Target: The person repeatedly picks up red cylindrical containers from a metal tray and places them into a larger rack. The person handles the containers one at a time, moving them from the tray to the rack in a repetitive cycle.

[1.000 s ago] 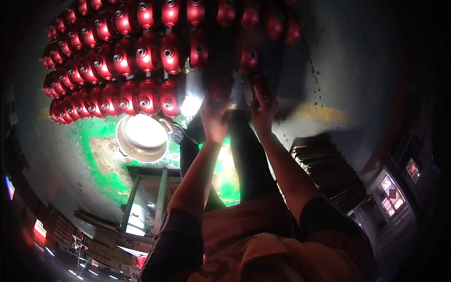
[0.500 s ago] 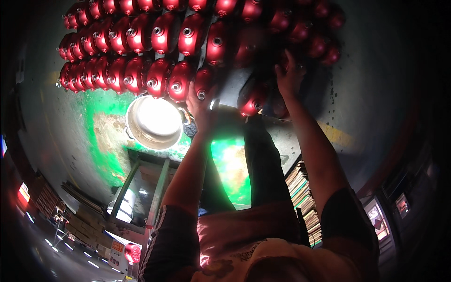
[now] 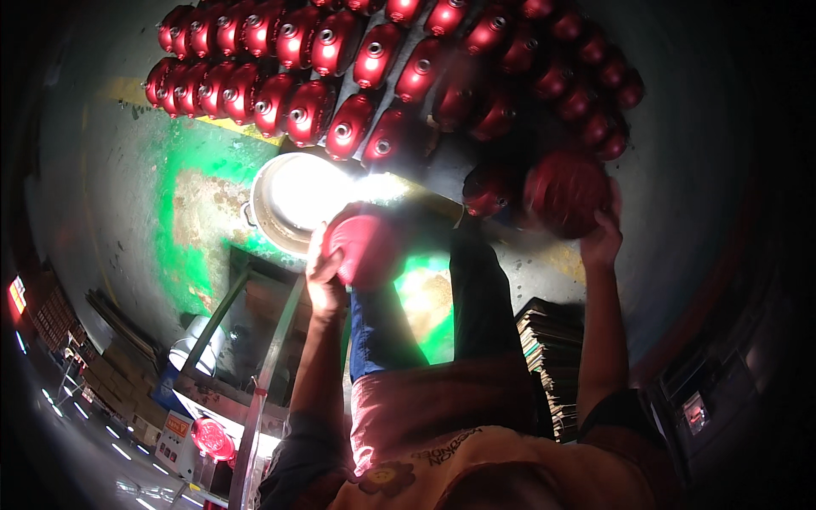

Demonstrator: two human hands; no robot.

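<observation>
Now my left hand [image 3: 321,274] fingers wrap a red casting [image 3: 367,248], long axis roughly upright; my right hand [image 3: 600,240] grips another red casting [image 3: 568,194], blurred. Rows of red castings [image 3: 306,51] on the floor beyond fade into shadow.

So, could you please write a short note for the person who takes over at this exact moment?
Left hand: holds one red part, lifted clear of the floor.
Right hand: holds another red part, just beside the end of the rows.
Rows of red parts: laid side by side on the floor, several rows deep, ahead of the person.
Bright lamp sits on the floor near the left hand.
Done: many parts lie in rows.
Left: both held parts are not yet set down.
</observation>
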